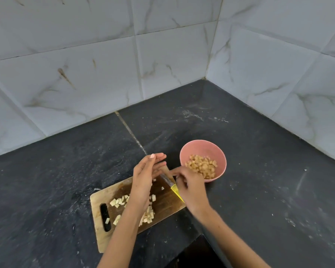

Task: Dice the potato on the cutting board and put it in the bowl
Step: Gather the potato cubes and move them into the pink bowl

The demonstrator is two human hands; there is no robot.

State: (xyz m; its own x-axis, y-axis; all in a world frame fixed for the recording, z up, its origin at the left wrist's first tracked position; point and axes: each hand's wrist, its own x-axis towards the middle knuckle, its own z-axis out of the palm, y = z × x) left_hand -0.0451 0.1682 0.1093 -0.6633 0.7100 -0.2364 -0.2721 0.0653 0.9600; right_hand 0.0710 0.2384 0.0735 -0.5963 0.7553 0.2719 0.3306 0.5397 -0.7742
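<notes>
A wooden cutting board (163,205) holds scattered potato cubes (118,202). Above it, the left hand (145,177) is flat, fingers straight and together. The right hand (190,185) grips a yellow-handled knife (172,187). A pink bowl (219,154) just right holds more cubes. The pieces look light, firm and damp; scooping them would probably suit better than pinching.

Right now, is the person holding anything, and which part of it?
The right hand grips the knife by its yellow handle. The left hand is open, holding nothing visible.
</notes>
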